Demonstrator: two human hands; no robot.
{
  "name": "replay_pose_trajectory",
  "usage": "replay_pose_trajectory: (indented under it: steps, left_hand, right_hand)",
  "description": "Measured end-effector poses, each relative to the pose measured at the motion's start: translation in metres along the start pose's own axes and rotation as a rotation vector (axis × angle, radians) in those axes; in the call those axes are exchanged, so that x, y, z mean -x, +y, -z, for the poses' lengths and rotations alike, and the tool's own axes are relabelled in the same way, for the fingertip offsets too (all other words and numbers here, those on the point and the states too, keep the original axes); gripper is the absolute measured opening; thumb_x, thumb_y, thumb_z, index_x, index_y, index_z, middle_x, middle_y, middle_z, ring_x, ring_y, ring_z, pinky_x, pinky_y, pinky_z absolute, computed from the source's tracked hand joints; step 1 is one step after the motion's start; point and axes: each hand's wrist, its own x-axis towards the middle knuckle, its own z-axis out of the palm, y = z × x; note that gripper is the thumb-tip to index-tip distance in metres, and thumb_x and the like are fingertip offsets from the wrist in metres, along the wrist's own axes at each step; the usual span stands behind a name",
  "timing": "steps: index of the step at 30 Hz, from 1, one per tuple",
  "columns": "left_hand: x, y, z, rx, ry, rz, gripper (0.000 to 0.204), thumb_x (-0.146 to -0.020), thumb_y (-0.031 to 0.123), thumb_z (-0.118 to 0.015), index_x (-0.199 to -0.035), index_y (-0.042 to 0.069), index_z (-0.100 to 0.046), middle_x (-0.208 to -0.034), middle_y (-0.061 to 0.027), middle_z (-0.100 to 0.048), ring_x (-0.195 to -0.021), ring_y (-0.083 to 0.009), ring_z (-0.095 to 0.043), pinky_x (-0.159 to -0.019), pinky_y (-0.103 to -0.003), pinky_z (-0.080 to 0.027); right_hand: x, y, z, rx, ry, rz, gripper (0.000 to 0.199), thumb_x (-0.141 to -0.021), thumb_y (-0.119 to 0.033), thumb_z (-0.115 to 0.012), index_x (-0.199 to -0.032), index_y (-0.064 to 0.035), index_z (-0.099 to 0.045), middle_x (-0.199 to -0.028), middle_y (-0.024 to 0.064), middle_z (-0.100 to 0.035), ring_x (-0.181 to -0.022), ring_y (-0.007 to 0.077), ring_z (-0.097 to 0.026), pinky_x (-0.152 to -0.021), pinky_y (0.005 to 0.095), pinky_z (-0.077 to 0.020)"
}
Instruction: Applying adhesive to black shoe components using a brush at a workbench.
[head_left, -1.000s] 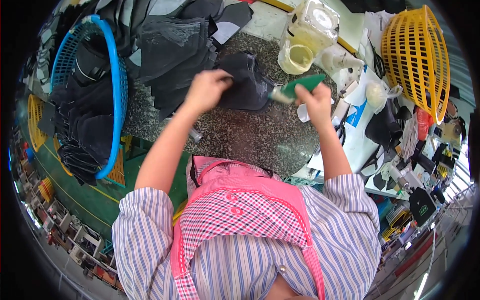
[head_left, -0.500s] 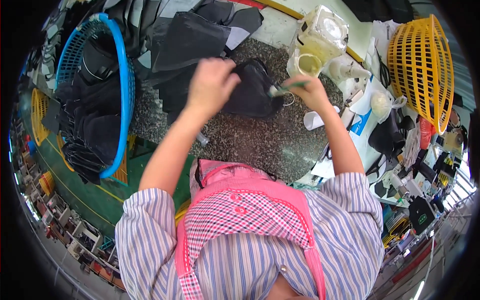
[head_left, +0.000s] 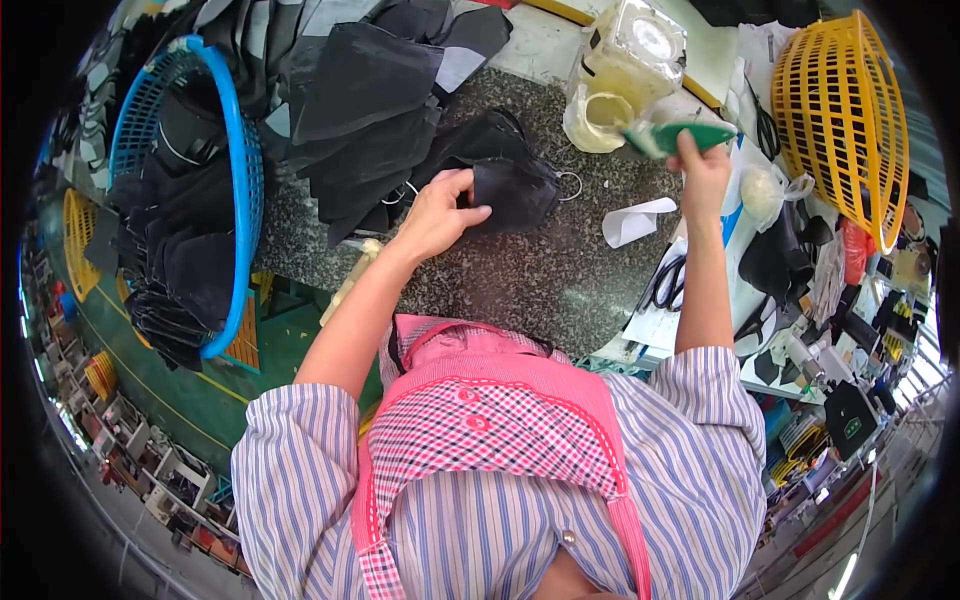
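My right hand [head_left: 703,180] grips a green-handled brush [head_left: 692,138] by its handle, raised beside the mouth of a yellowish, glue-smeared pot [head_left: 604,112]. The pale bristle end points left, toward the pot. Lower and to the left, my left hand [head_left: 438,218] has its fingers bent round the left edge of a black fabric piece [head_left: 518,192], thumb along the near side. A thin white loop [head_left: 570,186] sticks out at that piece's right end. Beyond my left hand lies a fanned stack of black fabric pieces [head_left: 365,95].
A blue basket [head_left: 240,200] full of black pieces stands at the left, a yellow basket [head_left: 835,120] at the far right. Around the speckled worktop's [head_left: 520,290] right side are a curled white paper [head_left: 636,222], black-handled scissors [head_left: 668,284] and a knotted plastic bag [head_left: 763,196].
My right hand has moved the brush right, off the black piece and up beside the pot. My left hand has come down and nearer, onto the piece's left edge.
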Motion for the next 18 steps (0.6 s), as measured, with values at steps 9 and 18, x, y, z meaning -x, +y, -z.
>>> replay_pose_trajectory:
  steps: [9,18]
  left_hand:
    - [0.034,-0.034,0.016,-0.299,-0.236,-0.261,0.025,-0.061,0.008,-0.065,-0.084,0.004,-0.056,-0.089,-0.0107,-0.055,-0.092,-0.0276,-0.045,-0.081,-0.033,-0.037]
    - [0.047,0.053,0.056,-0.45,0.606,-0.486,0.014,-0.056,0.001,-0.062,-0.063,0.006,-0.052,-0.096,-0.0125,-0.044,-0.091,-0.027,-0.044,-0.077,-0.034,-0.037]
  right_hand:
    - [0.023,-0.014,-0.086,-0.044,-0.882,-0.54,0.024,-0.07,-0.011,-0.049,-0.089,0.0024,-0.057,-0.095,0.0081,-0.06,-0.059,0.0052,-0.05,-0.054,0.0197,-0.0417]
    - [0.017,-0.02,-0.077,-0.318,-0.862,-0.568,0.022,-0.069,-0.008,-0.048,-0.086,0.0058,-0.053,-0.09,0.0138,-0.06,-0.058,0.0098,-0.054,-0.052,0.0251,-0.0494]
